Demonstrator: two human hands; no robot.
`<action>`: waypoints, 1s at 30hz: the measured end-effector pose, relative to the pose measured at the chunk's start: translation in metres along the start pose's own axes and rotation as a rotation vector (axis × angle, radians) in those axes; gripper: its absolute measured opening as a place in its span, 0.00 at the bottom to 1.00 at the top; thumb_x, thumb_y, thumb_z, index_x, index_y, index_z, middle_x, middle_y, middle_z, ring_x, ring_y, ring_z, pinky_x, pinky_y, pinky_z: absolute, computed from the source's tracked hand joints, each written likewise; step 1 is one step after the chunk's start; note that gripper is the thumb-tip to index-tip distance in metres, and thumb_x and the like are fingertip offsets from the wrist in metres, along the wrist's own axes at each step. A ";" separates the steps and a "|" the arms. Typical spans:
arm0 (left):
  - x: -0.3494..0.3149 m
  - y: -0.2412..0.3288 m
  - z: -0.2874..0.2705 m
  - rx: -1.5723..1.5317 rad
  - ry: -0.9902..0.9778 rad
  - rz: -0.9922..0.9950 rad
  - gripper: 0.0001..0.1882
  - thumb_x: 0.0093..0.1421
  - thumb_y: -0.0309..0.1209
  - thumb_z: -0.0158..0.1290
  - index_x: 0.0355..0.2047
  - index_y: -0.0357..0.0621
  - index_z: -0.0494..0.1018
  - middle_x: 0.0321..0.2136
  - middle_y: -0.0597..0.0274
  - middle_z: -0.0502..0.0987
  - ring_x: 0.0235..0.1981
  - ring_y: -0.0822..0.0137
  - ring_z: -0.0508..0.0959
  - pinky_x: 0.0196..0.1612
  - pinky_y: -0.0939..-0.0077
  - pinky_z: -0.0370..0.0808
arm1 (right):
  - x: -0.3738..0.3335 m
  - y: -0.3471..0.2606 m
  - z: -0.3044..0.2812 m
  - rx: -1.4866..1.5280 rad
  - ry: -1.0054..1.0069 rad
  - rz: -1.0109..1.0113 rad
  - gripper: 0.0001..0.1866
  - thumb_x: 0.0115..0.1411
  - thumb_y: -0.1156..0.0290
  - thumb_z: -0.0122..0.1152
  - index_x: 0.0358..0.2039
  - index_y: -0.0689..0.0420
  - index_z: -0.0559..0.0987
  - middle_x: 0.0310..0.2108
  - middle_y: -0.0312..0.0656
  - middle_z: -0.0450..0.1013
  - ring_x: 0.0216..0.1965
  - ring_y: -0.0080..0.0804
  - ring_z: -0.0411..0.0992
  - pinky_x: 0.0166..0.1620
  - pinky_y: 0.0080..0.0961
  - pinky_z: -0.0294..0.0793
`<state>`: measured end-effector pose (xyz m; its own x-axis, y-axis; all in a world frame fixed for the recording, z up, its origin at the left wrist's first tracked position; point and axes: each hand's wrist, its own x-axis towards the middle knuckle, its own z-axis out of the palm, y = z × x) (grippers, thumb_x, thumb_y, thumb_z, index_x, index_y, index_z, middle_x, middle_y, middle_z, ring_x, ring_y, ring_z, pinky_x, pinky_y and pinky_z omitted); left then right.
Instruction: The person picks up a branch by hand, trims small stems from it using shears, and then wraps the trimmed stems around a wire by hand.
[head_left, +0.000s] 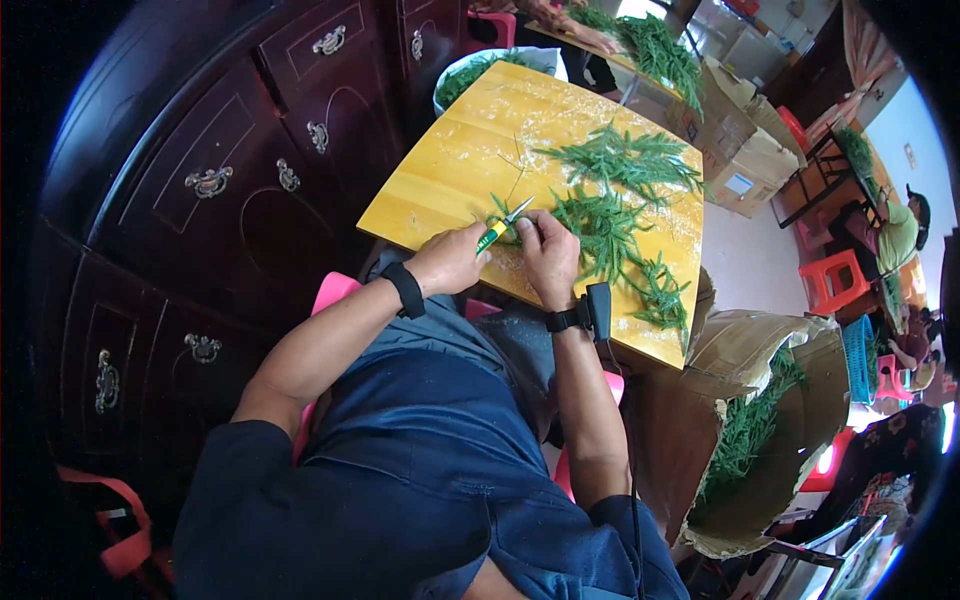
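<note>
The left hand (450,260) is closed around a pointed tool (490,239) with a green and yellow handle, its silver tip aimed toward the right hand. The right hand (552,258) is just beside it, thumb and fingers drawn together near the tip; whether they pinch anything I cannot tell. A small green sprig (498,208) lies by the tool, over the near edge of the yellow table (430,195). Leafy branches (605,228) spread across the table beyond the right hand, and a cardboard box (675,430) with greenery inside stands to the right.
</note>
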<state>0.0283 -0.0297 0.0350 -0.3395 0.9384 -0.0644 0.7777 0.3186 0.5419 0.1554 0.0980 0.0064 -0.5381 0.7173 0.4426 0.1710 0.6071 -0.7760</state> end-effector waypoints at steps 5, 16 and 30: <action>0.003 -0.007 0.004 -0.017 0.036 0.022 0.14 0.62 0.33 0.52 0.44 0.36 0.66 0.35 0.37 0.77 0.40 0.36 0.76 0.42 0.47 0.72 | -0.002 0.001 0.007 -0.003 0.063 -0.047 0.08 0.61 0.66 0.61 0.35 0.57 0.82 0.20 0.47 0.74 0.20 0.35 0.74 0.28 0.30 0.72; 0.009 -0.003 0.004 -0.097 0.013 0.008 0.17 0.63 0.34 0.52 0.47 0.36 0.67 0.38 0.35 0.77 0.43 0.35 0.76 0.46 0.47 0.73 | 0.002 -0.001 0.005 0.041 0.114 -0.027 0.05 0.59 0.69 0.62 0.33 0.55 0.82 0.24 0.50 0.77 0.27 0.49 0.78 0.30 0.38 0.76; 0.011 -0.008 -0.017 -0.762 -0.262 -0.219 0.15 0.67 0.39 0.50 0.49 0.45 0.67 0.33 0.60 0.79 0.32 0.67 0.81 0.27 0.74 0.74 | 0.004 0.003 -0.003 0.199 0.067 0.025 0.07 0.64 0.70 0.59 0.36 0.59 0.81 0.27 0.42 0.80 0.28 0.30 0.79 0.34 0.28 0.77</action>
<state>0.0094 -0.0239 0.0439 -0.2344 0.8965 -0.3759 0.1061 0.4080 0.9068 0.1560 0.1037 0.0067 -0.4785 0.7567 0.4455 0.0138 0.5138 -0.8578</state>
